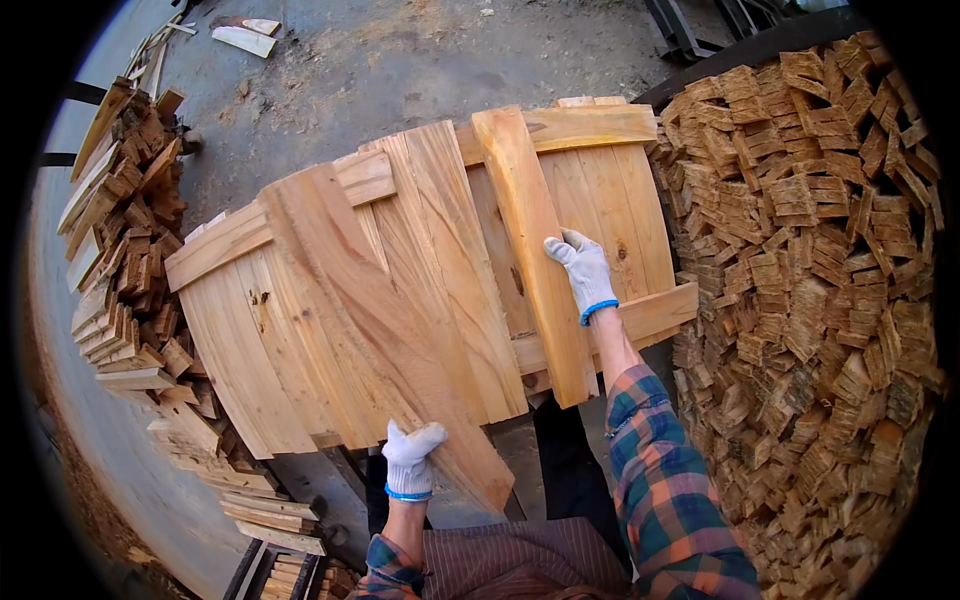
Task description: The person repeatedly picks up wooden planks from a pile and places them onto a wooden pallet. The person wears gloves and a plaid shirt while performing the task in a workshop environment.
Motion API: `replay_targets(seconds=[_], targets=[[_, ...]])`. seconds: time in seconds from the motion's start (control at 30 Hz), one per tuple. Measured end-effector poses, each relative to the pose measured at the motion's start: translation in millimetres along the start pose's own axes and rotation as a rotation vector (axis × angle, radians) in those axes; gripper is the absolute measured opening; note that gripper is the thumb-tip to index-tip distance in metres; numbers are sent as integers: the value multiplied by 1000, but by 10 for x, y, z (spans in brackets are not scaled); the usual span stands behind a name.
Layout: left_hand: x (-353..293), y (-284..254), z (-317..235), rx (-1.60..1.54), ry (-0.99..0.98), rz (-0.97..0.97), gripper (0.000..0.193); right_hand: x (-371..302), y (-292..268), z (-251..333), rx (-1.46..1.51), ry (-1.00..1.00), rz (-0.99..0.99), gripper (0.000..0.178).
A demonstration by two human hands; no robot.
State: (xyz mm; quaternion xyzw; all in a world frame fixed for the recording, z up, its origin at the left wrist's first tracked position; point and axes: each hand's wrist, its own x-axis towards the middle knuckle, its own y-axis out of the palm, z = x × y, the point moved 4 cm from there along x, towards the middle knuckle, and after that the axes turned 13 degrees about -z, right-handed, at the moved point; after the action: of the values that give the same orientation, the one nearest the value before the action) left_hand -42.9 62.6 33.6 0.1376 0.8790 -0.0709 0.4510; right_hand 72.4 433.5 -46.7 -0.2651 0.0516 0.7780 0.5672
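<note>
Left hand: my left hand [412,455], in a white knit glove, is clenched on the near end of a long plank [385,330] that lies slanting across the wooden panel [250,350]. Fingers wrapped over the plank's lower edge, thumb side up.

Right hand: my right hand [583,272], gloved the same, lies flat with the fingers spread on a second plank [535,260], pressing it down, not wrapped around it.

Where the planks are: both loose planks rest on top of the panel, the slanted one on the left half, the straighter one on the right half, its far end over the top rail [580,125] and its near end hanging past the bottom rail [655,312].

Panel: pale boards side by side, held by cross rails; it sits between me and the concrete floor [400,60].

Around it: a big stack of short wood blocks [820,300] at my right, touching the panel's edge; a smaller stack of offcuts [125,230] at my left; a few scraps [245,35] lying far off on the floor.

Doing it well, as I judge it: keep my right palm firm so that plank does not slide while my left moves the other; lift the slanted plank's end rather than drag it, so it does not catch on the rail; keep my fingertips off the board joints.
</note>
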Motion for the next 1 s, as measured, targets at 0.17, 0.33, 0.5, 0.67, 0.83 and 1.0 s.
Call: replay_targets(seconds=[0.17,0.33,0.5,0.67,0.83,1.0], targets=[[42,-398,-5,-182,45,-88,54,-257,407,140,-52,-18,-25,45],[49,-520,86,-333,73,-195,61,-520,636,557,-1160,-207,-129,108],[36,-570,170,-461,-84,-222,58,-539,596,456,-918,-347,-107,117],[1,-337,-50,-570,-131,-141,61,158,-498,377,-996,-512,-178,89],[-90,-507,15,-648,-60,-211,62,-601,425,580,-1368,-605,245,79],[-12,-391,-32,-898,-103,-137,60,-2577,1709,671,-945,-536,925,117]])
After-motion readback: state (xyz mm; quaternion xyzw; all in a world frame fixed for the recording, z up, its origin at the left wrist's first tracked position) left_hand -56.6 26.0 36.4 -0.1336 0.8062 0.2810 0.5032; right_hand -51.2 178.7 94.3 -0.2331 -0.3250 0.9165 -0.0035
